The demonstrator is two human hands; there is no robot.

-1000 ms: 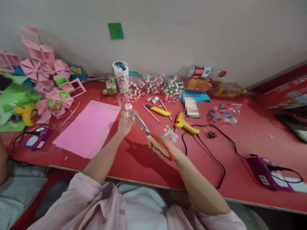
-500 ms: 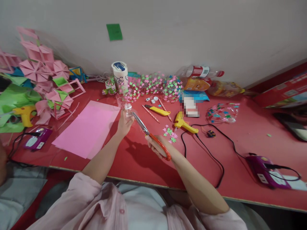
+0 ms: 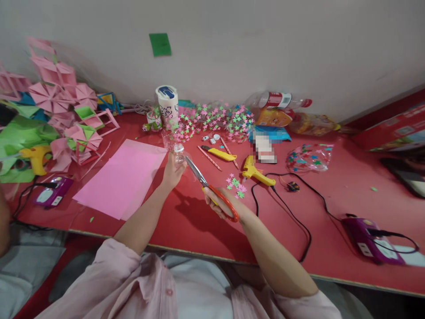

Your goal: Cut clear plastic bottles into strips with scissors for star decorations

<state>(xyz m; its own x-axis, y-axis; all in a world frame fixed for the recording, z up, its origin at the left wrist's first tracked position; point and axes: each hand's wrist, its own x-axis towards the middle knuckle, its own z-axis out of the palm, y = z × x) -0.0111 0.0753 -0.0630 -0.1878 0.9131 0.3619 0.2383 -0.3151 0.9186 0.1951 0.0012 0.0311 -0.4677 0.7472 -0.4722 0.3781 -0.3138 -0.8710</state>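
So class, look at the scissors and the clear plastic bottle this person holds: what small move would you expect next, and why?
Probably closing the scissors a little further into the clear plastic bottle. The left hand holds the bottle above the red table, the right hand grips the orange handles, and the blade tips meet the plastic.

Room: plain off-white wall (image 3: 265, 44) runs behind the work area, matte, evenly lit, faint shadows at left. One small green paper square (image 3: 160, 44) is stuck to the wall, upper left of centre. A red baseboard strip (image 3: 381, 104) meets the wall at far right. Furniture: one long table (image 3: 199, 221) with a red top, its near edge pale and running diagonally across the lower frame. Light diffuse, soft; short shadows fall on the table surface. Floor below table dark, unclear.
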